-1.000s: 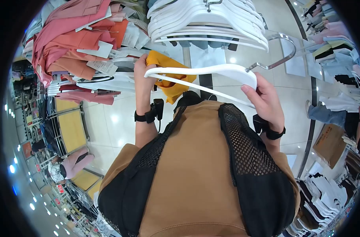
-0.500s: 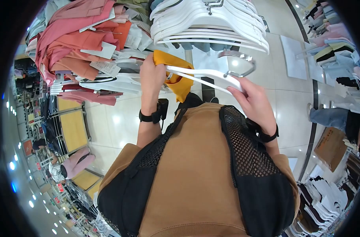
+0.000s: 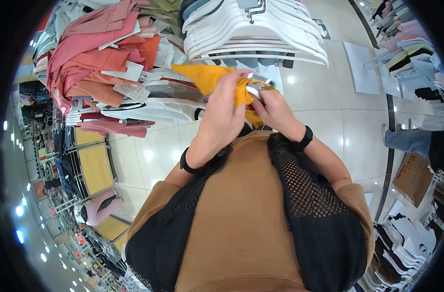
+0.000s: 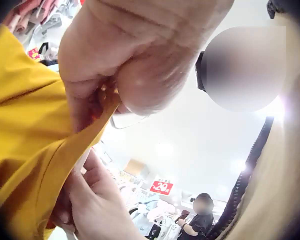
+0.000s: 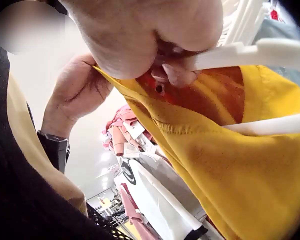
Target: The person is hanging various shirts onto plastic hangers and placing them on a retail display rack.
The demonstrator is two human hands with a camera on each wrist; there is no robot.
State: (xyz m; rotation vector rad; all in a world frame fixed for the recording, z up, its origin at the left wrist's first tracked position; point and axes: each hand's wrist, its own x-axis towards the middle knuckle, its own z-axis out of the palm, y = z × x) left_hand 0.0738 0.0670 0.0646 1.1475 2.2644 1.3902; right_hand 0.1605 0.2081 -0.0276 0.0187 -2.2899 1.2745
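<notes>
A yellow garment (image 3: 197, 78) hangs between my two hands. My left hand (image 3: 217, 117) pinches its edge between thumb and fingers, as the left wrist view shows at the fabric's edge (image 4: 85, 135). My right hand (image 3: 278, 114) grips a white hanger (image 5: 260, 54) near its hook. In the right wrist view, the hanger's upper arm and lower bar (image 5: 270, 125) run into the opening of the garment, whose inside looks orange. Most of the hanger is hidden by cloth and hands in the head view.
White hangers (image 3: 256, 34) hang in a row just ahead. Pink and orange garments with paper tags (image 3: 129, 71) crowd a rack at left. A cardboard box (image 3: 412, 177) stands on the floor at right, near a person's legs (image 3: 409, 141). Dark and white clothes (image 3: 402, 243) hang behind it.
My right hand has carried the hanger leftward to the yellow garment, and the hanger now goes into it. My left hand has moved right, spreading the garment's edge.
</notes>
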